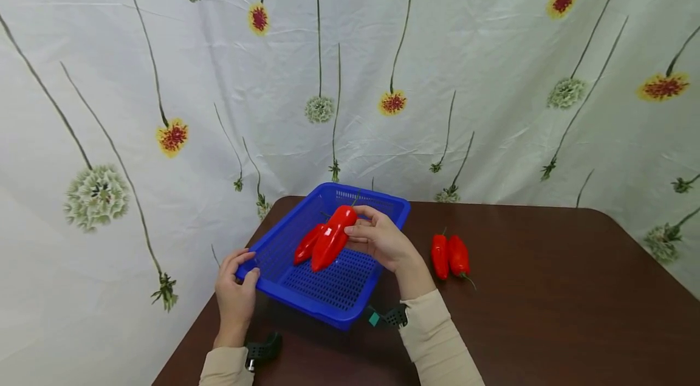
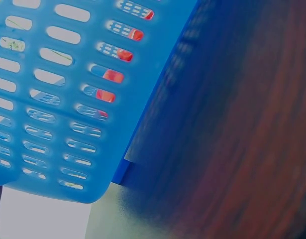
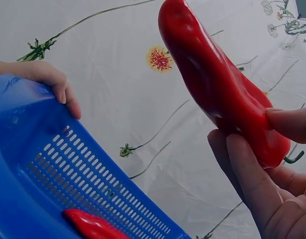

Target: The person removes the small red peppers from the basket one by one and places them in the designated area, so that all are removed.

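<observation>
My right hand (image 1: 381, 241) pinches a glossy red pepper (image 1: 331, 240) near its stem end and holds it above the blue plastic basket (image 1: 306, 309). In the right wrist view the held pepper (image 3: 217, 84) is gripped between thumb and fingers, its green stem by the palm. Another red pepper (image 1: 307, 244) lies in the basket, partly hidden behind the held one. The left hand (image 1: 236, 292) grips the basket's left rim, thumb on the near side. Close up in the left wrist view is the basket's slotted wall (image 2: 68, 99), with red showing through some slots.
Two more red peppers (image 1: 440, 256) (image 1: 459, 256) lie side by side on the dark brown table (image 1: 547, 289), right of the basket. Behind the table hangs a white cloth (image 1: 350, 70) printed with flowers. Dark straps with devices (image 1: 395, 315) sit at both wrists.
</observation>
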Available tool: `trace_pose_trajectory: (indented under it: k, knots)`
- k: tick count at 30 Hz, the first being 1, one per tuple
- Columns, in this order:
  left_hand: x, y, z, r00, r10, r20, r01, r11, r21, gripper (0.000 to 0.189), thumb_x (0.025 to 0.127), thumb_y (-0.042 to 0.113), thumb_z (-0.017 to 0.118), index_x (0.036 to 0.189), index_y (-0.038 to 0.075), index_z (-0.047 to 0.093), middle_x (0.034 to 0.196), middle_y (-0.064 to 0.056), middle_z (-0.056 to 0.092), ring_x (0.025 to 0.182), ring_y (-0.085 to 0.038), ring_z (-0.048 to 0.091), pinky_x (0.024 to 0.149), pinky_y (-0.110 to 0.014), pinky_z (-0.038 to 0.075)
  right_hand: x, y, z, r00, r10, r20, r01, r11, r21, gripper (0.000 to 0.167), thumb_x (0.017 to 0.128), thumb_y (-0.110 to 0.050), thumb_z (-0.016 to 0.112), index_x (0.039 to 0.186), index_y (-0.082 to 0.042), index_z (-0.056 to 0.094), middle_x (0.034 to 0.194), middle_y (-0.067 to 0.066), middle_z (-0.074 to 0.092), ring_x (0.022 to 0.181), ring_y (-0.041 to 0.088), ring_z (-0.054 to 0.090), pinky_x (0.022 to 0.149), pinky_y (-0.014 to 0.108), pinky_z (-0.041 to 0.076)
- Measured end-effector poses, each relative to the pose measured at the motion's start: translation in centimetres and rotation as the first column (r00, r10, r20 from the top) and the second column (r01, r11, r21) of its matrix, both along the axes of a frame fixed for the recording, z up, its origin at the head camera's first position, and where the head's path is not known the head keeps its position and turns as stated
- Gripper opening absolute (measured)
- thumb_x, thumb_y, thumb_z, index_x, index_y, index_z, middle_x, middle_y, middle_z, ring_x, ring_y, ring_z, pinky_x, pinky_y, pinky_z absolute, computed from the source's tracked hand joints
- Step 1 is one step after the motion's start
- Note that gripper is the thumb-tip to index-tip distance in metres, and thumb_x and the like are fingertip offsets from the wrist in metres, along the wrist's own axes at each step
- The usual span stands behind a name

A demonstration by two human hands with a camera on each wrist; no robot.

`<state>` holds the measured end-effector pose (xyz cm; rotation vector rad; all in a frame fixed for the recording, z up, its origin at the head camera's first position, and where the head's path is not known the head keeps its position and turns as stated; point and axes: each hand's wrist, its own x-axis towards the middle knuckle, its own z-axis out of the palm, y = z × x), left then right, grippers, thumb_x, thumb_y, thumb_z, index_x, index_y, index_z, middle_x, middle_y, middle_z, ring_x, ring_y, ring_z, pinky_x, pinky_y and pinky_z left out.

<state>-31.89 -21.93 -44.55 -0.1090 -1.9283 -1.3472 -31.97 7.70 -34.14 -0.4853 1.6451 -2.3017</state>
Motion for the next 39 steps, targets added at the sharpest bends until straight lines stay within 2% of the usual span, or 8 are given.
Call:
trace_pose_trajectory:
  k: [12, 19, 26, 32, 39]
  knots:
    - [0.3, -0.1, 0.4, 1.000, -0.007, 0.011, 0.007, 1.000, 0.008, 0.028, 0.083, -0.011, 0.061, 0.110, -0.008, 0.069, 0.125, -0.011, 0.062, 0.114, 0.006, 0.047, 0.093, 0.000, 0.033, -0.5, 1.1, -0.3, 1.000, -0.017, -0.001, 0.017, 0.999, -0.035, 0.048, 0.097, -0.001, 0.056, 0.142, -0.003, 0.040, 0.121, 0.009, 0.069, 0.099, 0.018, 0.073, 0.092, 0.039, 0.055]
    - [0.2, 0.0, 0.4, 1.000, -0.014, -0.007, 0.014, 1.000, 0.017, 0.027, 0.082, -0.011, 0.062, 0.108, -0.007, 0.069, 0.122, -0.002, 0.062, 0.113, 0.005, 0.048, 0.091, 0.000, 0.034, -0.5, 1.9, -0.4, 0.999, -0.032, 0.006, 0.033, 0.998, -0.054, 0.044, 0.097, 0.000, 0.053, 0.139, -0.006, 0.041, 0.120, 0.007, 0.068, 0.097, 0.018, 0.073, 0.093, 0.038, 0.055]
    - [0.1, 0.0, 0.3, 1.000, -0.015, -0.006, 0.015, 1.000, 0.010, 0.027, 0.082, -0.011, 0.061, 0.108, -0.008, 0.069, 0.125, -0.021, 0.062, 0.113, 0.007, 0.047, 0.091, 0.000, 0.034, -0.5, 2.8, -0.3, 0.998, -0.062, 0.011, 0.063, 0.996, -0.066, 0.039, 0.098, -0.001, 0.052, 0.135, -0.009, 0.041, 0.117, 0.005, 0.067, 0.094, 0.018, 0.073, 0.086, 0.035, 0.058]
    - [0.0, 0.0, 0.2, 1.000, -0.016, -0.019, 0.016, 1.000, 0.015, 0.027, 0.082, -0.012, 0.062, 0.108, -0.008, 0.070, 0.124, -0.017, 0.063, 0.112, 0.007, 0.048, 0.093, -0.001, 0.033, -0.5, 3.4, -0.3, 0.995, -0.094, 0.019, 0.095, 0.992, -0.087, 0.036, 0.098, 0.000, 0.051, 0.131, -0.009, 0.042, 0.108, 0.002, 0.070, 0.090, 0.017, 0.074, 0.083, 0.033, 0.059]
    - [0.1, 0.3, 0.2, 1.000, 0.005, 0.000, -0.005, 1.000, 0.015, 0.029, 0.081, -0.014, 0.061, 0.108, -0.009, 0.069, 0.122, -0.006, 0.061, 0.112, 0.004, 0.048, 0.087, 0.000, 0.034, -0.3, 4.2, -0.3, 0.995, -0.101, 0.005, 0.101, 0.986, -0.130, 0.030, 0.098, 0.001, 0.049, 0.126, -0.010, 0.046, 0.102, 0.000, 0.073, 0.088, 0.015, 0.074, 0.083, 0.031, 0.059]
